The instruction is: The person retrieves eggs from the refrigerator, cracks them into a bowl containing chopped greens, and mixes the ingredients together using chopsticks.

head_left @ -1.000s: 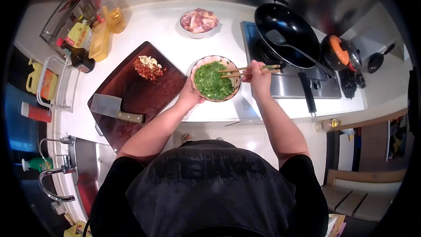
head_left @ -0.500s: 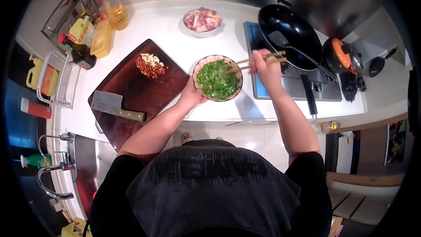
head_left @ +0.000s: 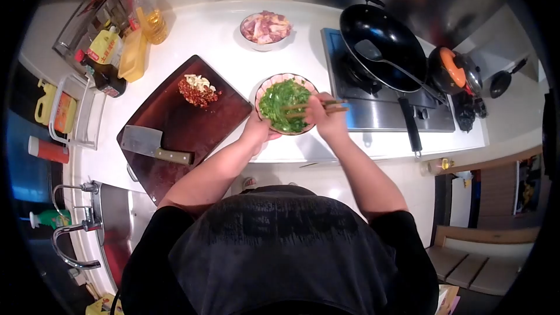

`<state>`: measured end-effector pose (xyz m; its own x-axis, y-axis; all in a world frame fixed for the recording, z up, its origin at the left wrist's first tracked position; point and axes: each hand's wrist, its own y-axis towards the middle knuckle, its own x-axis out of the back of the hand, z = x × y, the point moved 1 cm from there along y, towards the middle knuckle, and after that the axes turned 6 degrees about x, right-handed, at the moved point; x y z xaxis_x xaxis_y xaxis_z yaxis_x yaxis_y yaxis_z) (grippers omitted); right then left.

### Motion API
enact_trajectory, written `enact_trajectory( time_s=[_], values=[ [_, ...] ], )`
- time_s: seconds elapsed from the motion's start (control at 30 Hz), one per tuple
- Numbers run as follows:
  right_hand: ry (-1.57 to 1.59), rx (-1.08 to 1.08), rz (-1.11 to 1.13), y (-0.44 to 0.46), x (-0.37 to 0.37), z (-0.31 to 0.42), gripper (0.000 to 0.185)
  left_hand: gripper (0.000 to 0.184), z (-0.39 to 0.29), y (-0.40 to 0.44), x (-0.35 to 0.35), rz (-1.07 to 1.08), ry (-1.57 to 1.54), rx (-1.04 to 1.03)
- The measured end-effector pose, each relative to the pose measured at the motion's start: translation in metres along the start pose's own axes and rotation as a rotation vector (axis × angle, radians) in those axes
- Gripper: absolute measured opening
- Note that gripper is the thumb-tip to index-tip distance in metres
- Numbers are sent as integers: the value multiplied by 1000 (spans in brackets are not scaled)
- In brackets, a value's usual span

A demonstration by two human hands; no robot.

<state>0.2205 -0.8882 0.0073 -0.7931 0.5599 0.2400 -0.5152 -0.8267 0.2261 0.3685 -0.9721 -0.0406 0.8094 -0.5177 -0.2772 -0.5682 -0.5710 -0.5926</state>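
My left hand [head_left: 258, 129] grips the lower left side of a pink-rimmed bowl [head_left: 263, 89]. Chopped greens [head_left: 279, 100] fill the bowl and look wet. In my right hand [head_left: 325, 113] are wooden chopsticks [head_left: 298, 107], their tips down in the greens and their back ends sticking out to the right. Left of the bowl lies a dark cutting board [head_left: 219, 118], bearing chopped red chili [head_left: 195, 94], chopped garlic [head_left: 200, 81] and a cleaver [head_left: 143, 139] with a wooden handle.
Behind the bowl stands a bowl of raw meat [head_left: 266, 27]. To the right, a black wok [head_left: 394, 29] with a spatula [head_left: 368, 51] sits on the stove [head_left: 373, 115]. Bottles [head_left: 106, 76] and a yellow container [head_left: 133, 55] line the back left. A sink faucet [head_left: 90, 221] is at left.
My right hand has moved left and down, bringing the chopsticks deeper over the bowl. The greens are now heaped differently, looser and glossier. My left hand keeps its hold.
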Motion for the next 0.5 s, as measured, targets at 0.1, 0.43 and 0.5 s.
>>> enact_trajectory(
  time_s=[0.1,0.43,0.5],
  values=[
    [-86,-102,-32,2,36,8,20,36,2,2,0,24,-16,-7],
    [-73,13,-109,10,29,2,20,39,8,7,0,-27,-67,-47],
    [-121,79,-88,8,3,0,20,38,13,9,-1,-37,-83,-65]
  ],
)
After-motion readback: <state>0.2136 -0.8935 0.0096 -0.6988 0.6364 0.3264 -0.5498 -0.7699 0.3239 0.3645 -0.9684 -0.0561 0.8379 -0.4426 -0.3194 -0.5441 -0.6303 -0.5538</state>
